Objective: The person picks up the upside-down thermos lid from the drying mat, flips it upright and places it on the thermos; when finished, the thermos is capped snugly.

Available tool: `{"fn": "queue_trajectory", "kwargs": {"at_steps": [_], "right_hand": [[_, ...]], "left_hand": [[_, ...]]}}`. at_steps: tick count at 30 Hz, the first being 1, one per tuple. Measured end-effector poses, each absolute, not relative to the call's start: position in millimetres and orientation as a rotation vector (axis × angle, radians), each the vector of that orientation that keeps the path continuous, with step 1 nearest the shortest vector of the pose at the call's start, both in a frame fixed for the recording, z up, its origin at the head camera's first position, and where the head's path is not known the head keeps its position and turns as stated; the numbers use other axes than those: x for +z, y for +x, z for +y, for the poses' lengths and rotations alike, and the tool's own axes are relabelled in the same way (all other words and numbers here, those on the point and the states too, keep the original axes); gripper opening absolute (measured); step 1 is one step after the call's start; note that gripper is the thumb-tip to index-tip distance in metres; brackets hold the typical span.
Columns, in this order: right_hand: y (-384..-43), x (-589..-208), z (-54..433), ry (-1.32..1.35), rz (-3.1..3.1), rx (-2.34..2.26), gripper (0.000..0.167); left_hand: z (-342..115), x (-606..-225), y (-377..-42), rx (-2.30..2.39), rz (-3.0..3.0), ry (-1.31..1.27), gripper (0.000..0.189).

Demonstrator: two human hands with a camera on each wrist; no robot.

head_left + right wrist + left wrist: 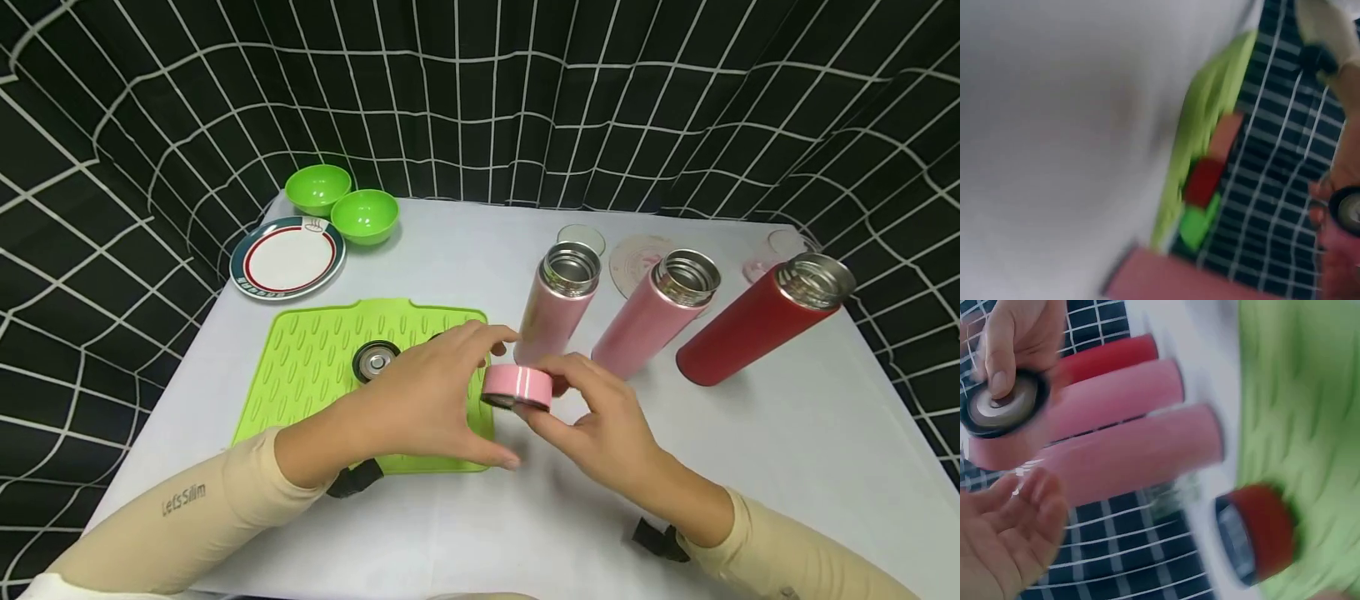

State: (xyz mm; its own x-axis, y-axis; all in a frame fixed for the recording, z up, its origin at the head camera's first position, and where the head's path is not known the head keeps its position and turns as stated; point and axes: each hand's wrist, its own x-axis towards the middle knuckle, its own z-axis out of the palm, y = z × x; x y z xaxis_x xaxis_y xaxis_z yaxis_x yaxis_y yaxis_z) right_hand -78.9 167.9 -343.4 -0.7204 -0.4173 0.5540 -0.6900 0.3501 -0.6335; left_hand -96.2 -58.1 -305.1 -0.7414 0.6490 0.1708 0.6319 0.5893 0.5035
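My right hand [600, 417] pinches a pink bottle lid [517, 385] between thumb and fingers, over the right edge of the green drying mat [300, 367]. In the left wrist view the lid's dark-ringed underside [1004, 412] shows, with the thumb on it. Close to the lid on its left, my left hand [442, 392] has its thumb and fingers spread, holding nothing. Another lid [375, 361] lies on the mat; a red lid [1266, 531] shows there in the left wrist view. Behind the hands stand two pink bottles [555, 321] and a red bottle [750, 325], all with uncapped steel mouths.
At the back left are two green bowls [365, 217] and a dark-rimmed plate [291, 260]. Behind the bottles, a clear glass [581, 237], a round glass dish [633, 258] and a pinkish glass [776, 248] stand near the white table's back edge.
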Motion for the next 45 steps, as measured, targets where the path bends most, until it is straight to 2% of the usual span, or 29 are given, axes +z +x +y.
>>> {"fn": "queue_trajectory", "kwargs": {"at_steps": [2, 4, 8, 10, 14, 16, 18, 21, 24, 26, 28, 35, 40, 45], "right_hand": [[-83, -339, 169, 1.127, -2.062, 1.009, 0.020], [-87, -335, 169, 1.200, -1.863, 0.827, 0.019], [-89, -333, 165, 1.151, -1.720, 0.787, 0.022], [-88, -334, 162, 1.027, -1.761, 0.880, 0.038], [-86, -333, 157, 0.672, -2.029, 1.233, 0.082], [-91, -331, 154, 0.468, -2.180, 1.442, 0.096], [-101, -333, 151, 0.290, -2.277, 1.628, 0.103], [-115, -343, 149, 0.128, -2.338, 1.786, 0.091], [-126, -363, 153, 0.085, -2.348, 1.811, 0.075], [-131, -373, 156, 0.093, -2.346, 1.783, 0.070], [-136, -382, 159, 0.107, -2.339, 1.750, 0.069], [-144, -376, 157, 0.143, -2.356, 1.682, 0.067], [-134, -354, 150, 0.147, -2.378, 1.654, 0.062], [-129, -348, 150, 0.146, -2.404, 1.636, 0.061]], "left_hand": [[-58, -307, -97, 1.095, 2.648, 0.987, 0.095], [-56, -311, -99, 1.327, 2.519, 0.945, 0.083], [-52, -312, -107, 1.596, 2.421, 1.076, 0.064], [-50, -304, -116, 1.670, 2.462, 1.131, 0.064], [-39, -280, -149, 1.761, 2.598, 1.142, 0.064], [-28, -271, -167, 1.730, 2.684, 1.124, 0.064], [-17, -269, -181, 1.643, 2.762, 1.096, 0.064], [-4, -276, -191, 1.531, 2.798, 1.054, 0.066], [2, -283, -193, 1.486, 2.797, 1.036, 0.069], [3, -284, -194, 1.500, 2.786, 1.027, 0.069], [3, -283, -196, 1.516, 2.773, 1.019, 0.067], [-2, -282, -206, 1.555, 2.671, 1.105, 0.062], [-1, -288, -207, 1.578, 2.580, 1.123, 0.073], [7, -296, -208, 1.644, 2.569, 1.162, 0.070]]}}
